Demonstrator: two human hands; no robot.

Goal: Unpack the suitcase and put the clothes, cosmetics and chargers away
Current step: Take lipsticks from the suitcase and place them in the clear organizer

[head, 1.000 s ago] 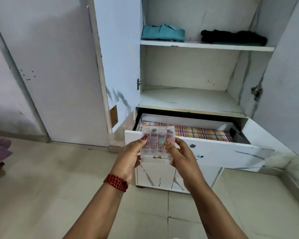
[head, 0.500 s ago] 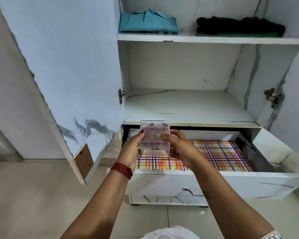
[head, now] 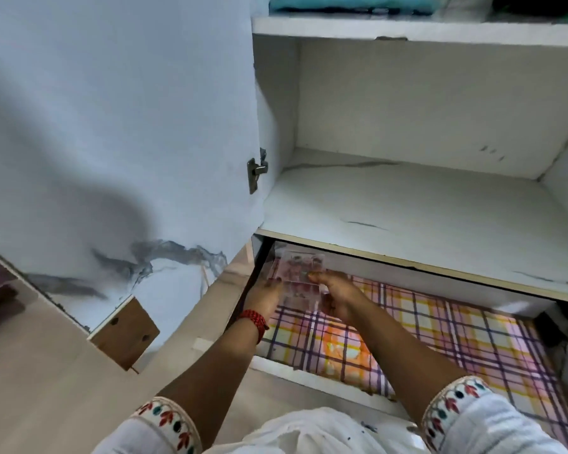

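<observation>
Right now the wardrobe (head: 276,93) fills most of my view, its left door (head: 112,126) swung wide and its middle shelf (head: 407,204) straight ahead of me. Below that shelf the drawer (head: 312,380) stands pulled out, lined with a plaid sheet (head: 440,342). I have both arms reaching into the drawer's back left corner. My left hand (head: 263,294), with a red beaded band (head: 254,319) at the wrist, grips the left side of the clear cosmetics case (head: 300,273). My right hand (head: 338,298) grips the right side, thumb laid over the top edge. The case is low over the plaid sheet, close under the shelf's front lip; blur keeps me from telling whether its base touches.

I judge it a light, stiff plastic box, smooth and rather slippery, and whatever small pieces it holds may rattle or tip. Holding it level by the two side walls looks safest to me; squeezing the thin lid could crack it or pop it open.
</observation>
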